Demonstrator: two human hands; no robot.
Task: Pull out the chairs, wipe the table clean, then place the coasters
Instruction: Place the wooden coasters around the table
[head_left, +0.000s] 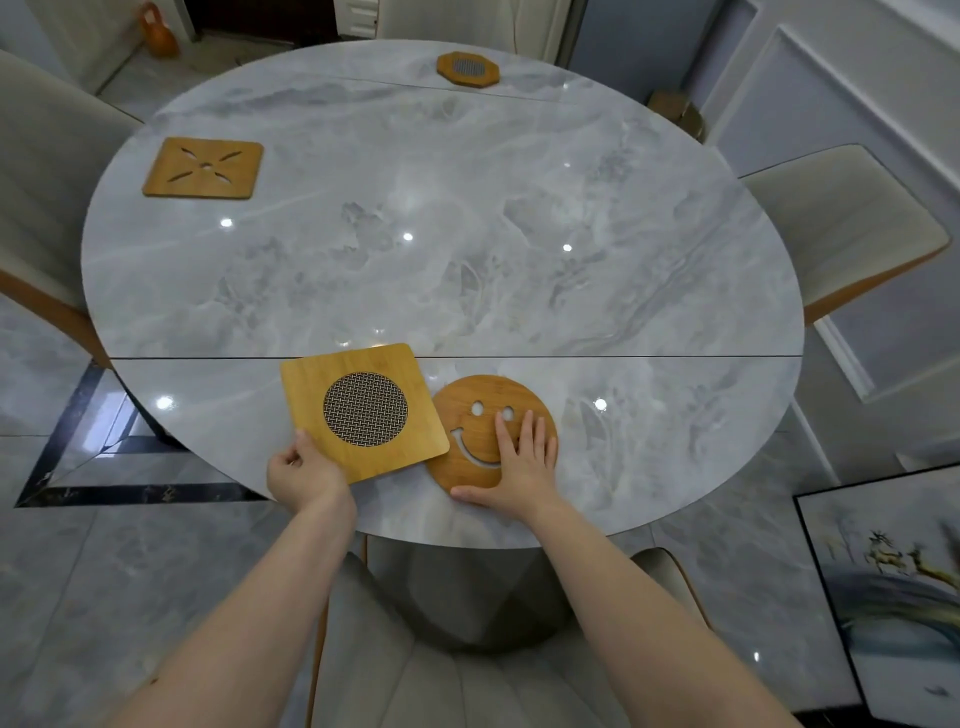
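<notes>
A round grey marble table (467, 249) fills the view. At its near edge my left hand (304, 473) grips the corner of a square bamboo coaster with a round mesh centre (363, 410), which overlaps the left rim of a round smiley-face coaster (478, 431). My right hand (519, 462) lies flat with straight fingers on the smiley coaster. A square coaster with a cut-out cross (203, 167) sits at the far left. An octagonal coaster with mesh (468, 69) lies at the far edge.
Cream chairs stand around the table: one at the left (47, 171), one at the right (841, 228), one below me (457, 675). A stool (675, 111) is at the far right. A framed picture (893, 582) leans at the lower right. An orange kettlebell (161, 32) sits on the floor.
</notes>
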